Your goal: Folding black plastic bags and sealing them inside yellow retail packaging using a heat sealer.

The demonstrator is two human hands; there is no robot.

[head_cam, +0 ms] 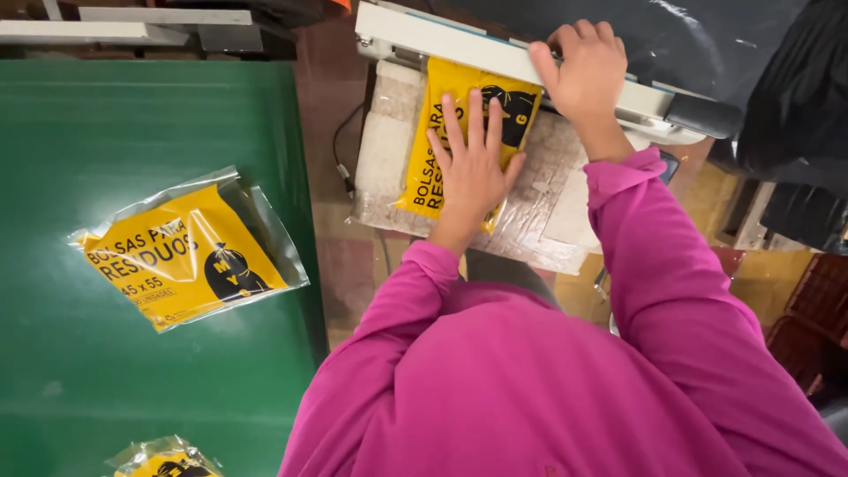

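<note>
Yellow pack [450, 132] at 12 o'clock, top edge under sealer bar [495, 55]. Looks light, floppy, slick film; best held flat by the body. Left hand [473, 168] fingers spread, pressing pack. Right hand [585, 66] curled over bar. Second pack [185, 252] on green bench [106, 371], 9 o'clock.

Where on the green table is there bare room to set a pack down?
The green table is bare above the yellow pack and between it and the second pack. The sealer bed is crowded: left hand flat on its pack, right hand on the sealer arm.
</note>
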